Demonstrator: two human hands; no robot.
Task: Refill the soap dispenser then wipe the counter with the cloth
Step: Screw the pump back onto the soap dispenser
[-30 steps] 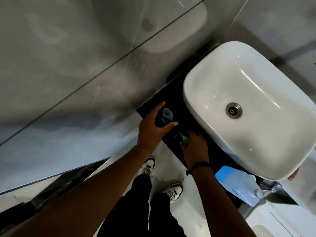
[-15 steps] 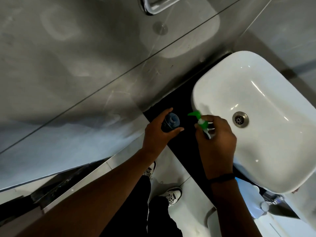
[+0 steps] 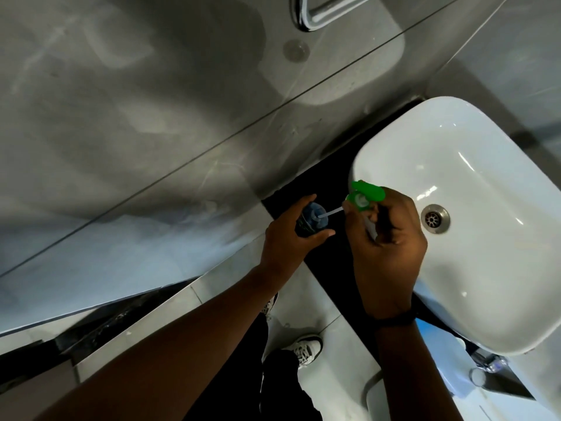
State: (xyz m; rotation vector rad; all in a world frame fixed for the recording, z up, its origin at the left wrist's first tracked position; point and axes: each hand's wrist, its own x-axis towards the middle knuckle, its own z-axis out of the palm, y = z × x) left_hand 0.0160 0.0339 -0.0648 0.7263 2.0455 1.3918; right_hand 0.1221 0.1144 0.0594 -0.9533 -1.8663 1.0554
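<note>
Soap dispenser (image 3: 312,220), on black counter (image 3: 328,183) at nine o'clock of basin (image 3: 485,268): my left hand (image 3: 288,241) grips it steady while my right hand (image 3: 385,238) pinches green pump (image 3: 364,194), its tube entering the open neck.

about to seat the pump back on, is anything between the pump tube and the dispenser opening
Nothing visible blocks it. The right hand holds the green pump, and its clear tube already points at the open mouth of the dispenser bottle, which the left hand grips on the black counter.
</note>
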